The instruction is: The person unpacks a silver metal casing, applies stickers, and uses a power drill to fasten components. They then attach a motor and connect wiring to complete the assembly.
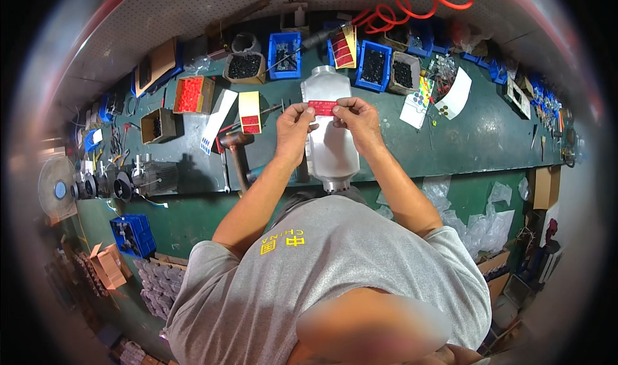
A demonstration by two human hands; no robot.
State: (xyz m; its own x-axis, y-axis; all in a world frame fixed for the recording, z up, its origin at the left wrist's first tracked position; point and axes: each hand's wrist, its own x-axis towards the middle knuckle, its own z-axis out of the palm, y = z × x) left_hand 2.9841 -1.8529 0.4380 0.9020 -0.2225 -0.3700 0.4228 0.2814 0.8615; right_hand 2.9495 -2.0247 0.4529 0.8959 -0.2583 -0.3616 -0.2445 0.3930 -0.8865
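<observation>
Red label [322,108], held over the upper half of a silver metal housing [332,147] on the green bench [412,149]; touching the surface or just above it, can't tell from here. 2 hands on it, 1 per end. Left hand [295,125] pinches the left end, right hand [362,121] pinches the right end, thumbs toward each other. Neither is free.

Doing it well, my judgement: grip only the end edges, keep fingertips off the sticky side if it has 1, hold the strip taut and square to the housing's long axis, centre it across the width before any contact. Then 1 edge down first and smooth across, so no bubbles or skew. A wipe of the metal beforehand would probably help grip.

Pose: left forearm [261,191] and right forearm [400,185] angle inward from the elbows, roughly mirrored, meeting at the label. Elbows out wide, wrists above the housing's sides. Label sheet [249,112] lies left of the left hand, hammer [237,149] just below it.
</observation>
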